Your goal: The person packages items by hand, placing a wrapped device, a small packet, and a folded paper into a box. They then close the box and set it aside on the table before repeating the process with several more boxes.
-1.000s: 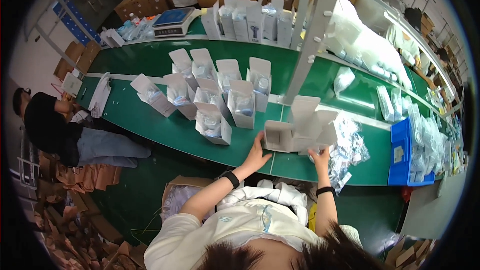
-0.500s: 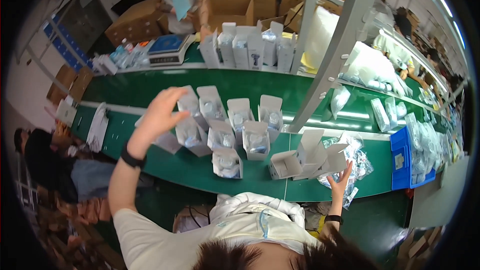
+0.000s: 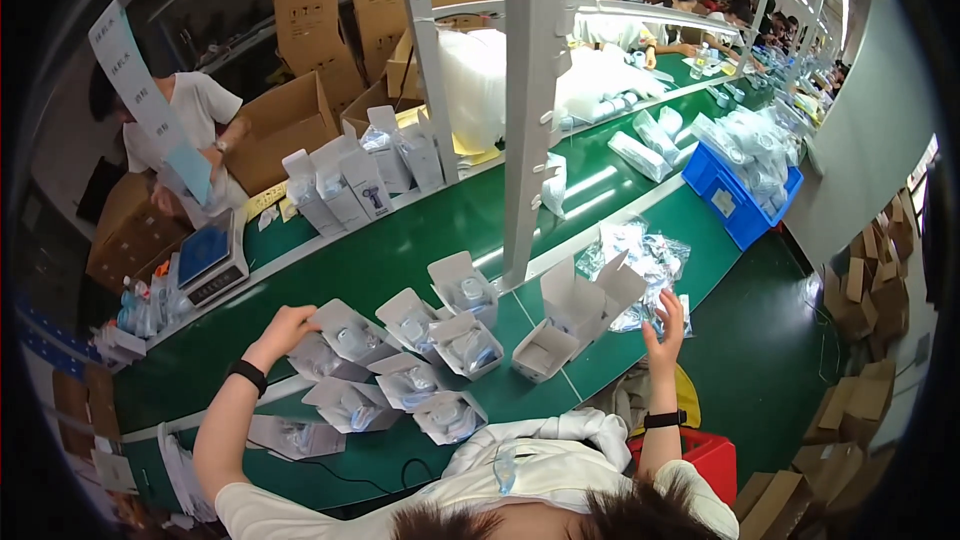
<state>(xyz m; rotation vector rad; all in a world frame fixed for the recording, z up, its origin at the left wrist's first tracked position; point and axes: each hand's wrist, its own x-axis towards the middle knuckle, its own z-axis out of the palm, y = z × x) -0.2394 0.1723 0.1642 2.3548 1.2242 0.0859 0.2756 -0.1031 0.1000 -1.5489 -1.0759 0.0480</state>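
Several open white boxes, each with a clear-wrapped item inside, stand in a cluster on the green table. My left hand (image 3: 287,328) is at the cluster's far left, its fingers closed at the upper edge of a white box (image 3: 352,338). The box's flap partly hides the fingertips. My right hand (image 3: 664,330) is open, fingers apart and holding nothing. It hovers near the table's front edge, beside a pile of clear plastic bags (image 3: 650,258). To its left are an empty small white box (image 3: 543,350) and a taller open white box (image 3: 574,298).
A grey metal post (image 3: 530,120) rises behind the boxes. A blue bin (image 3: 722,202) of bagged items stands at the right table end. Across the green belt (image 3: 420,240), more filled white boxes (image 3: 345,185) stand in front of a co-worker. A scale (image 3: 212,258) sits far left.
The view has turned to the right. My left hand has come down to the box edge from above the boxes. My right hand has drawn away from the empty boxes and stays open.
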